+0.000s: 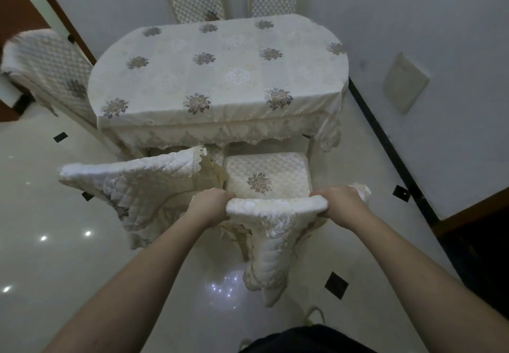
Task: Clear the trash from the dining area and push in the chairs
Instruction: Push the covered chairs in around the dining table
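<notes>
Hands apart: our left hand (pixel 210 204) and right hand (pixel 337 205) grip the chair (pixel 271 206) backrest ends, seat facing the table (pixel 220 77) at 12 o'clock; second chair (pixel 132 184) at 9.

The fingers (pixel 230 194) of both hands curled out of sight behind the chair back (pixel 275 206); the far-left chair (pixel 46 63) was blurred.
</notes>
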A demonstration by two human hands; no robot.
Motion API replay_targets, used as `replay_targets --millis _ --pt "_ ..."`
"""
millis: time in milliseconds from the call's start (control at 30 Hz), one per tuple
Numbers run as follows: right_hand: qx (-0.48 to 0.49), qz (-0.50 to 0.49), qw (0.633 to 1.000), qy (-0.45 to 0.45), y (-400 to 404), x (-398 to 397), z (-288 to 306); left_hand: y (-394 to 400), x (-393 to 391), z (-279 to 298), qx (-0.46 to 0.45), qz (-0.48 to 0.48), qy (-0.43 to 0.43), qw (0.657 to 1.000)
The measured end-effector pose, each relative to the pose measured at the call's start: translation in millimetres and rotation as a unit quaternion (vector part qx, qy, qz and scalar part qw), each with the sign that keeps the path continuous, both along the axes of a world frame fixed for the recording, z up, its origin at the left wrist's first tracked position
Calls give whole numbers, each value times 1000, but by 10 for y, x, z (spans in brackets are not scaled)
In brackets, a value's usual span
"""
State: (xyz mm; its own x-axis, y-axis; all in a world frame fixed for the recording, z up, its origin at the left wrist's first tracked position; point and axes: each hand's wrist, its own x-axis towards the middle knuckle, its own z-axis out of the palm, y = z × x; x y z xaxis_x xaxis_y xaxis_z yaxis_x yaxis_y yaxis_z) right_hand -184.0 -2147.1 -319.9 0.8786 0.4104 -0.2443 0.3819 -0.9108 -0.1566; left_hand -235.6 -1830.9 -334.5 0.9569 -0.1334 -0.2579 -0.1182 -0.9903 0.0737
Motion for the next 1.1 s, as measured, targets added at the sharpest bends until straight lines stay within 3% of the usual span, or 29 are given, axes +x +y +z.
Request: replay_targets --millis 500,1100 --pt "-21 -9 1000 -2 -158 548 70 -224 509 -46 2 11 -29 1000" --pt "8 -32 999 0 -358 1497 -327 -471 1397 -302 -1 61 -33 998"
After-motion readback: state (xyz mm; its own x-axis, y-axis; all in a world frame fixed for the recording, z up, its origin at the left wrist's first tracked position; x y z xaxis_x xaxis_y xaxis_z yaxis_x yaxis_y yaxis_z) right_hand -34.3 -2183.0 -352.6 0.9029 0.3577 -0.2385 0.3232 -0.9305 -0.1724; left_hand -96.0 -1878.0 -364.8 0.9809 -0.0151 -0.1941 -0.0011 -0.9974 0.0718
